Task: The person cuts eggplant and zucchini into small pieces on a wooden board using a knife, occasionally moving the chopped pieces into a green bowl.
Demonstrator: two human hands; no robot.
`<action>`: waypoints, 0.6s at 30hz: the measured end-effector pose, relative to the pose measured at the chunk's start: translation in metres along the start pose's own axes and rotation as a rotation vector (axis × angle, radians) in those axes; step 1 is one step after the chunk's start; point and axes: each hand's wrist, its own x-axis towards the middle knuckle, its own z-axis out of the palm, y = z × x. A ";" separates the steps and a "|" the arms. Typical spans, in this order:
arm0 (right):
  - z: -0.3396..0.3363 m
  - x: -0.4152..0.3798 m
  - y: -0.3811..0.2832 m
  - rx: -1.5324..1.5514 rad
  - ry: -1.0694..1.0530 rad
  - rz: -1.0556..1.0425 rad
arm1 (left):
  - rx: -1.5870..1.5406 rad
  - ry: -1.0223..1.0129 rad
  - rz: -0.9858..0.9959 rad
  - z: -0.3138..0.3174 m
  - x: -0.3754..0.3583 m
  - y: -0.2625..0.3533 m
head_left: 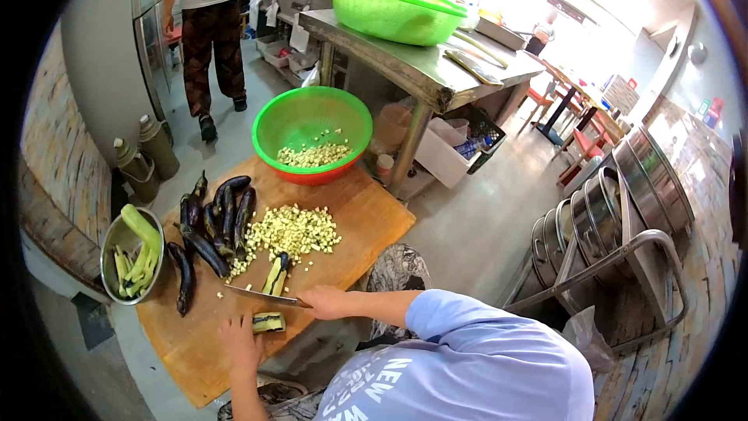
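Note:
My right hand [326,302] is closed round the handle of a knife [266,296], its blade pointing left over the wooden board [366,218]. Just beyond the blade lies a partly peeled eggplant piece [276,274]. My left hand [240,341] rests on the board, its fingers at the left end of a cut eggplant piece [269,323]; whether they grip it is unclear. Diced pale eggplant [294,230] is heaped farther back. Several dark whole eggplants [204,248] lie to its left.
A green basket [312,113] with diced pieces sits at the board's back edge. At the left is a metal bowl [109,265] of peeled eggplant. A steel table [389,54] stands behind, metal pots [600,210] at right. A person [214,23] is at the back left.

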 end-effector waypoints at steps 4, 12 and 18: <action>-0.011 0.003 0.000 0.009 -0.002 -0.021 | 0.090 -0.104 0.033 -0.002 0.010 -0.007; -0.012 0.019 0.021 0.038 0.124 0.018 | -0.056 0.228 -0.100 0.036 0.018 0.010; 0.000 0.028 0.017 -0.086 0.075 0.025 | -0.189 0.360 -0.165 0.081 -0.016 0.010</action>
